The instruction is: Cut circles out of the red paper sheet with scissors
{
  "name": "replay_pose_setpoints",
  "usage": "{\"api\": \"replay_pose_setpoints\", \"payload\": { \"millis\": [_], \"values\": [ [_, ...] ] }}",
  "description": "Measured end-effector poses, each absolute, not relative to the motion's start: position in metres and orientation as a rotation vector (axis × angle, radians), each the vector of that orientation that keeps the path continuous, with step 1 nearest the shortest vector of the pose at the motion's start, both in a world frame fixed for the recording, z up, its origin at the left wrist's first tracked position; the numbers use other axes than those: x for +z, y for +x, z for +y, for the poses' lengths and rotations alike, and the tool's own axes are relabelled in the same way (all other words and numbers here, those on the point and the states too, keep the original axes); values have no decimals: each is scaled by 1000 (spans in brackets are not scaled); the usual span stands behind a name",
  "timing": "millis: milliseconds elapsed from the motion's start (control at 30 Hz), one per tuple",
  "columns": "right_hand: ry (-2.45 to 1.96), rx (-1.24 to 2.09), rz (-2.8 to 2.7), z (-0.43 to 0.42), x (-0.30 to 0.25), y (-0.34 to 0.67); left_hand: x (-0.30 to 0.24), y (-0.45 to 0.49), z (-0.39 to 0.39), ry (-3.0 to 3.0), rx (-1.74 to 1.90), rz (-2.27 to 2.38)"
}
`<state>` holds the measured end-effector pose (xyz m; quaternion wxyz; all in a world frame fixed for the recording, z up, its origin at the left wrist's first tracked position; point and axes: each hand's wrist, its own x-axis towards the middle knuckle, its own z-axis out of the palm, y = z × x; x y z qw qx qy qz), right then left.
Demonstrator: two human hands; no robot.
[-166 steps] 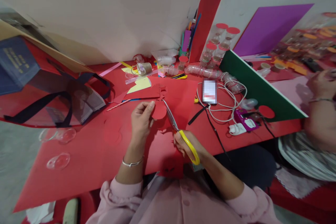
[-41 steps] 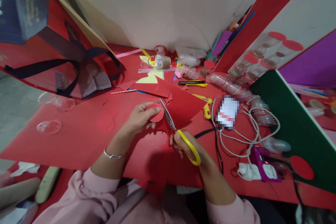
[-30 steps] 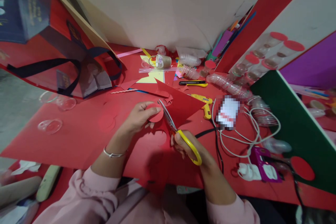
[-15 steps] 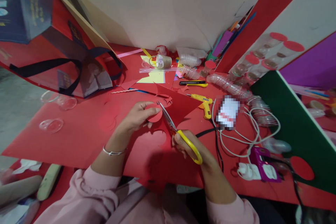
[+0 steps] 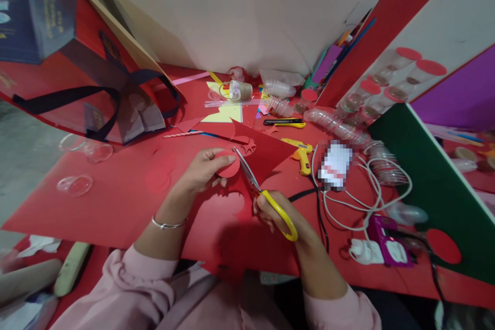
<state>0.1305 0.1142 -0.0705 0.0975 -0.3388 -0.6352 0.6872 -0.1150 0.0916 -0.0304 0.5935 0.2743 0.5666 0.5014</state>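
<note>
Between thumb and fingers, my left hand [image 5: 204, 170] pinches a round red paper disc [image 5: 229, 163]. My right hand [image 5: 273, 211] grips yellow-handled scissors [image 5: 279, 215], whose blades point up and left to the disc's right edge. The blades look nearly closed; whether they touch the disc I cannot tell. Just behind the scissors stands a pointed sheet of red paper [image 5: 270, 149], with small curled red scraps [image 5: 250, 145] by its left side. Nearer to me lies more red paper with a rounded cut-out edge [image 5: 216, 211].
A yellow glue gun [image 5: 303, 157] and a black-and-yellow cutter knife [image 5: 284, 122] lie beyond the right hand. Farther right are a blurred-out phone [image 5: 336, 164], looped white cable, a purple power block [image 5: 390, 241] and stacked clear cups [image 5: 336, 126]. A large bag [image 5: 96, 62] stands left.
The red disc has turned slightly in my left fingers and shows a little more of its face. The scissors have barely moved.
</note>
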Motion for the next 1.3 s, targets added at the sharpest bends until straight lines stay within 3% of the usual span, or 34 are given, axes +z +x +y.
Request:
{"api": "replay_pose_setpoints", "payload": {
  "millis": [233,1300],
  "values": [
    [-841,1940,-2016,118,-69,130,-28,-115,91,627,1170,1351],
    [-848,1887,-2071,118,-60,130,-31,-115,90,708,1169,1387]
  ]
}}
